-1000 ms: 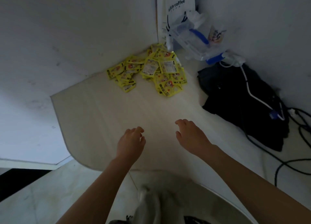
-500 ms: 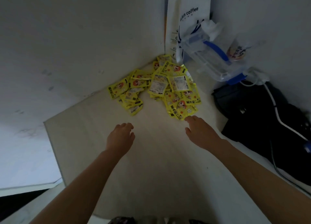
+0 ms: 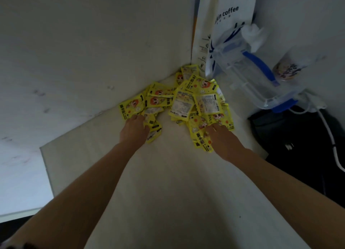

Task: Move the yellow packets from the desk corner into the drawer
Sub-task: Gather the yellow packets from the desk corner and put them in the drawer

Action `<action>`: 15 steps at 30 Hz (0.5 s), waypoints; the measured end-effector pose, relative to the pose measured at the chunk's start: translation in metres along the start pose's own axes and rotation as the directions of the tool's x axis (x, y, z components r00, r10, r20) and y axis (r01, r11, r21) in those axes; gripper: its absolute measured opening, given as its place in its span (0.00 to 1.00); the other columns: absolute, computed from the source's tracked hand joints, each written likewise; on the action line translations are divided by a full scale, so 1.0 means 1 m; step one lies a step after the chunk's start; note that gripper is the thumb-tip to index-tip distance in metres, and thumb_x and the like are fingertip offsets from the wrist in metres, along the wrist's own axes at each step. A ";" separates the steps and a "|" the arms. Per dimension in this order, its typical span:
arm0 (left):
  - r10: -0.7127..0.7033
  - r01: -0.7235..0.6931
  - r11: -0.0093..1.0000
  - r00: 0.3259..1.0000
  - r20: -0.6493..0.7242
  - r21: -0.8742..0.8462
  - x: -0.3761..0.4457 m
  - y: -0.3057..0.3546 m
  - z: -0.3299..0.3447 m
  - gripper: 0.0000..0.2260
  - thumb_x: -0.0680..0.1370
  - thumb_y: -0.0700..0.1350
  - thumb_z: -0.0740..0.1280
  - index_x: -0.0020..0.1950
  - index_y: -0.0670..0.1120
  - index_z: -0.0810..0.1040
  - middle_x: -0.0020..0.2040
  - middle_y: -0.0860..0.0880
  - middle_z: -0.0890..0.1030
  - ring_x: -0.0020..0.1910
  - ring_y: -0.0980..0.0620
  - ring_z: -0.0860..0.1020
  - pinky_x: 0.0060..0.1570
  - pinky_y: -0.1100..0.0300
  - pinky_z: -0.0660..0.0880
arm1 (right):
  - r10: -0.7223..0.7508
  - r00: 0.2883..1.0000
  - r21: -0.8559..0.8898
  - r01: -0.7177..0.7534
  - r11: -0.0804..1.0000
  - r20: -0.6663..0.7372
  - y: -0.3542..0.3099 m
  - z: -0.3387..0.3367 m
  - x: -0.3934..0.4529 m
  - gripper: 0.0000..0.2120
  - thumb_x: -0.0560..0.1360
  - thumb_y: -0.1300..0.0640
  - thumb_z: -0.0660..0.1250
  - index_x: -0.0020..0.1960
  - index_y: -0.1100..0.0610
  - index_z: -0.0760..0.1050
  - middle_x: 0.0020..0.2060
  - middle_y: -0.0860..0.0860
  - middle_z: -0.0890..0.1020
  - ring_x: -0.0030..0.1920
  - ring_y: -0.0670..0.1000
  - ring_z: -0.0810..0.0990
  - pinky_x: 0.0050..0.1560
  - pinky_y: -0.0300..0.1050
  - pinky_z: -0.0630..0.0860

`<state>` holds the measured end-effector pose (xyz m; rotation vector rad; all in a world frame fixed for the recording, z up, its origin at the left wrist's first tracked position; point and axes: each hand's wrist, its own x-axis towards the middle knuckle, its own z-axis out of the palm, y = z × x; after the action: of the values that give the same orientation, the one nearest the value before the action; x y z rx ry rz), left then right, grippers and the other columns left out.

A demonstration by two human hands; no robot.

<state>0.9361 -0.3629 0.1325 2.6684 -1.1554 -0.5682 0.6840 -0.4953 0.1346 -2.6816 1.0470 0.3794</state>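
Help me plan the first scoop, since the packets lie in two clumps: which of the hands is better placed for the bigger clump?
Probably the right hand: it rests at the near edge of the larger clump of yellow packets. The left hand touches only the smaller clump by the wall.

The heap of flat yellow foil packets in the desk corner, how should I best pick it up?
Probably scoop the heap of flat yellow foil packets from its two outer flanks, left hand and right hand closing inward: the packets lie loose, overlapping, backed against both walls.
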 end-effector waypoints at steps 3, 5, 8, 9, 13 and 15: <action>-0.011 0.011 1.000 1.000 0.006 0.011 0.017 0.014 0.005 0.18 0.79 0.45 0.62 0.68 0.43 0.70 0.67 0.43 0.70 0.66 0.41 0.69 0.59 0.45 0.71 | -0.074 0.993 0.004 0.073 0.997 0.093 0.010 0.006 0.014 0.31 0.74 0.61 0.67 0.74 0.56 0.59 0.69 0.58 0.66 0.66 0.62 0.68 0.62 0.56 0.72; -0.011 0.011 0.999 1.000 0.006 0.033 0.026 0.023 0.009 0.20 0.79 0.46 0.62 0.69 0.43 0.68 0.68 0.43 0.69 0.66 0.40 0.68 0.60 0.45 0.70 | -0.129 0.981 -0.003 0.131 0.991 0.148 0.015 0.009 0.021 0.36 0.72 0.58 0.71 0.75 0.55 0.58 0.71 0.56 0.63 0.69 0.62 0.65 0.66 0.56 0.69; -0.015 0.014 0.998 1.000 0.019 0.064 0.040 0.033 0.016 0.20 0.78 0.47 0.62 0.69 0.43 0.67 0.68 0.43 0.69 0.67 0.40 0.67 0.59 0.45 0.69 | -0.178 0.975 -0.031 0.184 0.983 0.130 0.020 0.008 0.028 0.37 0.70 0.58 0.72 0.74 0.54 0.58 0.70 0.56 0.63 0.67 0.61 0.67 0.63 0.56 0.72; -0.019 0.017 0.997 1.000 0.024 0.078 0.045 0.035 0.019 0.21 0.78 0.47 0.62 0.70 0.43 0.67 0.68 0.43 0.69 0.67 0.40 0.66 0.59 0.45 0.70 | -0.187 0.974 -0.028 0.192 0.981 0.126 0.022 0.008 0.029 0.37 0.70 0.58 0.72 0.74 0.54 0.58 0.70 0.56 0.63 0.66 0.61 0.68 0.61 0.55 0.73; -0.036 0.034 0.986 0.999 0.013 0.162 0.055 0.038 0.031 0.22 0.79 0.46 0.61 0.71 0.42 0.64 0.68 0.42 0.68 0.67 0.38 0.66 0.59 0.45 0.70 | -0.208 0.969 -0.001 0.210 0.978 0.136 0.026 0.010 0.030 0.40 0.69 0.56 0.74 0.74 0.53 0.57 0.69 0.55 0.62 0.65 0.59 0.66 0.62 0.52 0.72; -0.025 0.025 0.977 1.000 0.001 0.210 0.057 0.039 0.035 0.21 0.79 0.44 0.59 0.71 0.41 0.63 0.67 0.40 0.68 0.67 0.37 0.65 0.59 0.44 0.70 | -0.215 0.966 -0.014 0.219 0.976 0.143 0.027 0.013 0.033 0.42 0.66 0.55 0.76 0.73 0.52 0.58 0.66 0.55 0.64 0.64 0.59 0.67 0.62 0.52 0.71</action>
<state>0.9317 -0.4313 0.0969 2.8629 -1.2493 -0.4797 0.6862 -0.5313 0.1084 -2.7133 0.7042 0.5352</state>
